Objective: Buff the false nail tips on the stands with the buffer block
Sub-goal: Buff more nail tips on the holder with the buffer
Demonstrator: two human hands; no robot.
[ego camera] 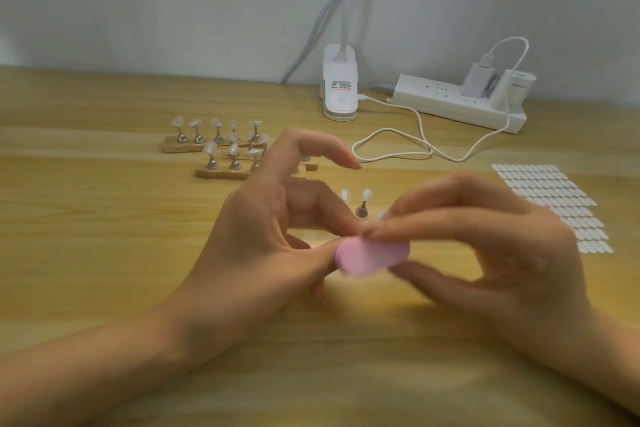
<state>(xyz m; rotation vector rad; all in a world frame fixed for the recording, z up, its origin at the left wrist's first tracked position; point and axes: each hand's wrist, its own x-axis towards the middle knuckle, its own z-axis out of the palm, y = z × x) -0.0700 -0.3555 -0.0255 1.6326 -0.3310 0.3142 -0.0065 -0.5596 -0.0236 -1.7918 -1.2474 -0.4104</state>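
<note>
Pink buffer block (372,258) nearest, low centre over wooden table (104,218), bit blurry. Right hand (502,253) pinches it, thumb under, fingers on top. Left hand (263,236): thumb and one finger closed together at block's left end, index lifted. What they pinch is hidden, can't tell. Long axis roughly left-right, left end pointing at left thumb. Risk imo: press too hard and tip pops off, or peg slips from pinch. Just behind, two nail tips (366,193) on pegs. Further back, wooden stands (176,146) with more tips, a careless hand sweep could knock them.
</note>
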